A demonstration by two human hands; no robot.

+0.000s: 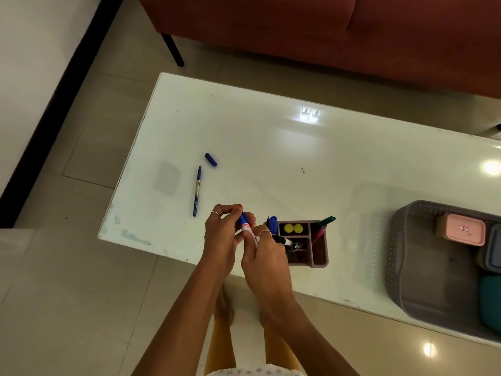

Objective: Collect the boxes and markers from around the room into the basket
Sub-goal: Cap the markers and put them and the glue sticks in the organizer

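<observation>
Blue-capped marker (247, 228) sits between both hands over the near edge of the worktop (271, 147). Head view only: we see the left hand (222, 234) with fingers curled round the blue cap end, the right hand (267, 256) pinching the white barrel lower down. Long axis runs from upper-left down to lower-right, cap away from us. We judge the cap is being pressed on.

The purple organiser (306, 244) lies just right of the right hand, so that hand is nearer for the drop. The grey basket (412, 267) is well apart, far right, pink box (465, 229) inside. A loose blue pen (197, 191) and its cap (211, 159) lie up-left, nearer the left hand.
</observation>
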